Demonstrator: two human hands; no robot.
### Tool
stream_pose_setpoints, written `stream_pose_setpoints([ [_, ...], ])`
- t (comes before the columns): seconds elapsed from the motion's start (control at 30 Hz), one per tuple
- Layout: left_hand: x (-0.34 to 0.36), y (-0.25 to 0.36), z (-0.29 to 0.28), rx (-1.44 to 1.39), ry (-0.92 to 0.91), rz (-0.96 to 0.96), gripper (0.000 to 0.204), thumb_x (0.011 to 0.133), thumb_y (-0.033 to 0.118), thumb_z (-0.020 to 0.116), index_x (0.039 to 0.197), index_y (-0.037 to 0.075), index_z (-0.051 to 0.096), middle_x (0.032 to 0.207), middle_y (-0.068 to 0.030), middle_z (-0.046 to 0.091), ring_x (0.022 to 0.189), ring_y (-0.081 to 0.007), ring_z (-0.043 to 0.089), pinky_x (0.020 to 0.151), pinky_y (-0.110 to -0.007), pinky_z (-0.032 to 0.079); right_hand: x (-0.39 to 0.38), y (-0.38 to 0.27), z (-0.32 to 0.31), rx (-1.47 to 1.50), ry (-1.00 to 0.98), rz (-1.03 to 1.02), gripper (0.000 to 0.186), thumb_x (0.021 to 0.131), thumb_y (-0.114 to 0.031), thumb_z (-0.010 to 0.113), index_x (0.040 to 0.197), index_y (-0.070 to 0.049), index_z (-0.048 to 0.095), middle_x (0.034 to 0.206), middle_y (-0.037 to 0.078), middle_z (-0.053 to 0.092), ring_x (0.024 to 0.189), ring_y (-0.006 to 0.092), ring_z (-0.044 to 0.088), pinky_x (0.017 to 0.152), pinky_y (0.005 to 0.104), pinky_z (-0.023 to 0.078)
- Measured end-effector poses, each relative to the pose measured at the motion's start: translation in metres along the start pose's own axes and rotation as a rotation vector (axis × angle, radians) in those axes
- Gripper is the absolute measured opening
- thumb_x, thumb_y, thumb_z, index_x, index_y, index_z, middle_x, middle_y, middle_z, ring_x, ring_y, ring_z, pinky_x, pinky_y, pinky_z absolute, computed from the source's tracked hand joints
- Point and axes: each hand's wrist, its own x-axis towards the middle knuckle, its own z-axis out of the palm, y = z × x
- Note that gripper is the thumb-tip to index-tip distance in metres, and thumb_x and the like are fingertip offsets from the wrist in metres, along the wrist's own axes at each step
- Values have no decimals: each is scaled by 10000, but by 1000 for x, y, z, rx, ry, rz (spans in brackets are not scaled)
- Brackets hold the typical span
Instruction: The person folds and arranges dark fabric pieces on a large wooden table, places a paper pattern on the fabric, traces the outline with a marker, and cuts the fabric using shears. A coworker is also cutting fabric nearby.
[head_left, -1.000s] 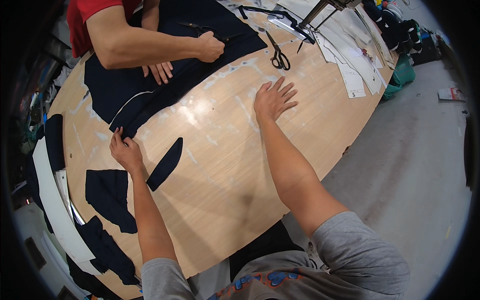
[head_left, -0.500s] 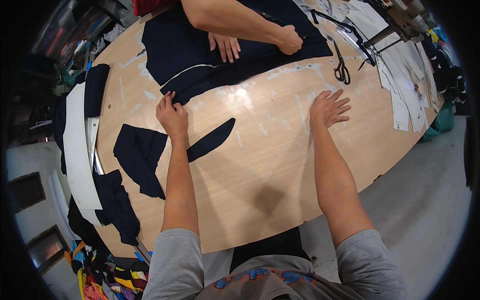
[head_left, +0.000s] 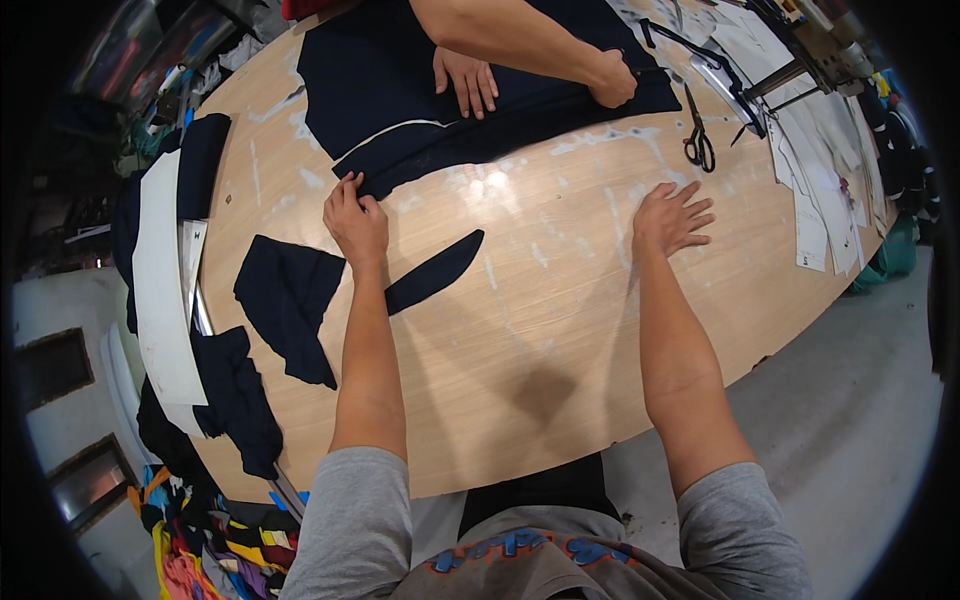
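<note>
Far across the table [head_left: 560, 270], navy fabric [head_left: 540, 108] is spread, its near-left corner touched by the left hand [head_left: 357, 226], fingers bent, any pinch unclear, while the right hand [head_left: 670, 220] is laid splayed and empty.

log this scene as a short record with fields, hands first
left hand: fingertips on the near left corner of the large dark cloth
right hand: fingers spread on the wooden table, holding nothing
scissors: lying beyond the right hand
loose cut pieces: wide dark piece left of the left forearm, narrow dark piece right
co-worker: one hand flat on the cloth, the other closed
</note>
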Motion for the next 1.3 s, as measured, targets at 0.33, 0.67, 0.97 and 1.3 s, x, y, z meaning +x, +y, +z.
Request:
stream_pose_setpoints([
  [0.33, -1, 1, -1, -7, 7, 7, 367, 948, 39, 597, 1270, 60, 772, 1385, -88, 726, 1329, -329, 622, 1204, -482, 434, 0, 0, -1, 5, -21, -3, 699, 1170, -464, 338, 1755, -82, 339, 1799, 318, 269, 1668, 530, 230, 1287, 777, 169],
  [0.67, 2, 4, -2, -12, 10, 14, 346, 932, 27, 606, 1238, 48, 766, 1364, -108, 740, 1300, -349, 642, 1181, -489, 454, 1, 4, 7, -21, 16, 18, 683, 1166, -466, 359, 1744, -103, 380, 1792, 296, 312, 1664, 509, 266, 1283, 775, 187],
  [0.97, 0, 6, 5, -46, 34, 32, 383, 909, -17, 588, 1259, -19, 743, 1297, -170, 776, 1236, -392, 694, 1083, -494, 530, 6, 2, 7, -42, 105, 3, 677, 1149, -451, 407, 1730, -104, 409, 1773, 285, 362, 1645, 505, 314, 1268, 780, 223],
  [1.3, -1, 4, -3, -185, 99, 22, 128, 973, 53, 619, 1034, -13, 710, 1104, -178, 765, 1086, -398, 697, 1007, -497, 543, -1, 1, 5, -43, 50, -4, 685, 1163, -463, 367, 1744, -101, 371, 1783, 302, 321, 1652, 520, 282, 1273, 772, 216],
])
